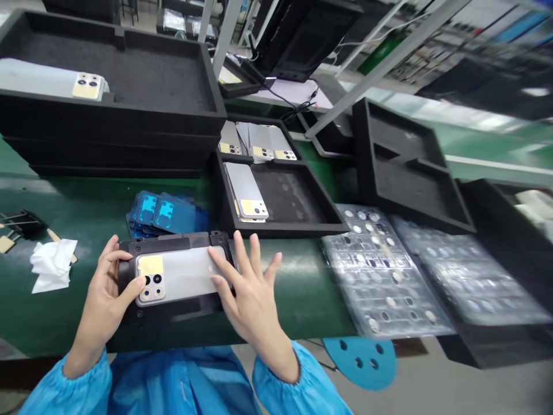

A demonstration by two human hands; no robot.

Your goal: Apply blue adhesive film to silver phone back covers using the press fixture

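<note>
A silver phone (184,275) lies back up in a black fixture (173,245) at the table's front edge. Yellow film covers part of its camera corner. My left hand (106,288) grips the fixture's left end, its thumb pressing beside the camera lenses. Across the phone's right end, my right hand (253,288) is open, fingers spread, with the index finger and thumb touching the back and nothing held. Just behind the fixture sit several blue film-covered plates (179,213).
A black foam tray stack (108,138) stands back left. Phones fill part of a black tray (298,193) in the middle. Clear blister trays (384,276) with small round parts lie right. A crumpled white tissue (52,265) and black clip (23,222) are left. A blue stool (363,360) stands below.
</note>
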